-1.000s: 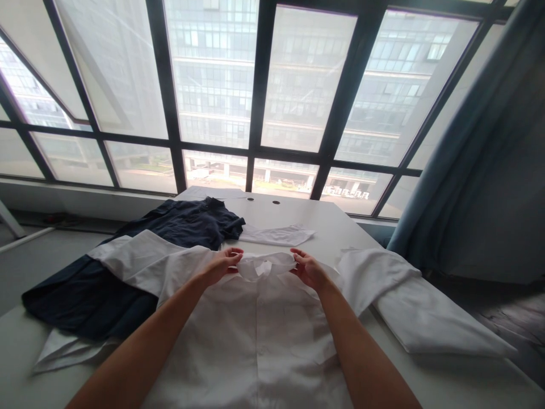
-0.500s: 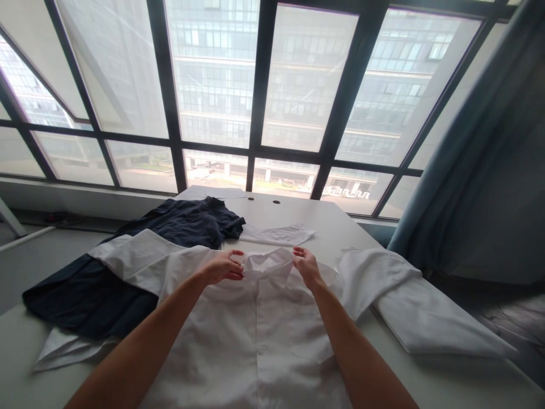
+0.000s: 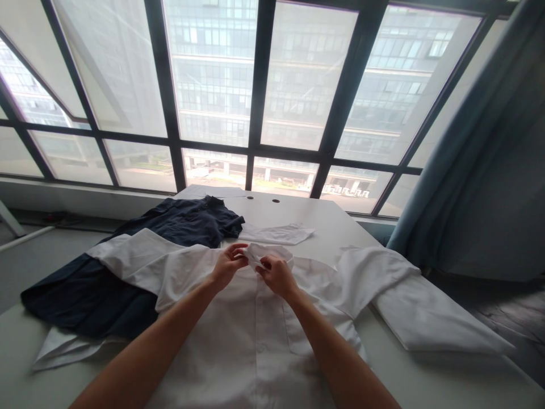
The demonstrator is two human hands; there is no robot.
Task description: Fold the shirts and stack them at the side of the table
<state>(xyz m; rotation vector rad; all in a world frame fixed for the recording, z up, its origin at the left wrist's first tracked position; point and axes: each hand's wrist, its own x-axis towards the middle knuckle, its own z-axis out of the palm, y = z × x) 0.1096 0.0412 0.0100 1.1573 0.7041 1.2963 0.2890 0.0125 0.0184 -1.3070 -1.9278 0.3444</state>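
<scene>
A white button-up shirt [image 3: 230, 335] lies front up on the table, its sleeves spread to both sides and its placket running toward me. My left hand [image 3: 229, 264] pinches the left side of the shirt's collar [image 3: 279, 251], fingers closed on the cloth. Close beside it, my right hand [image 3: 276, 275] grips the collar's front edge near the top of the placket. The collar stands up slightly between and behind the hands. My fingers hide the exact spot they hold.
A dark navy shirt [image 3: 191, 218] lies at the left, partly under the white sleeve. Folded white cloth [image 3: 438, 318] rests at the right, and another white piece [image 3: 276, 233] lies behind the collar. The white table [image 3: 323, 216] reaches toward the windows; a blue-grey curtain [image 3: 464, 170] hangs at the right.
My right hand has moved left and nearer, from the collar's right side to its front, close to my left hand. My left hand has shifted slightly right onto the collar.
</scene>
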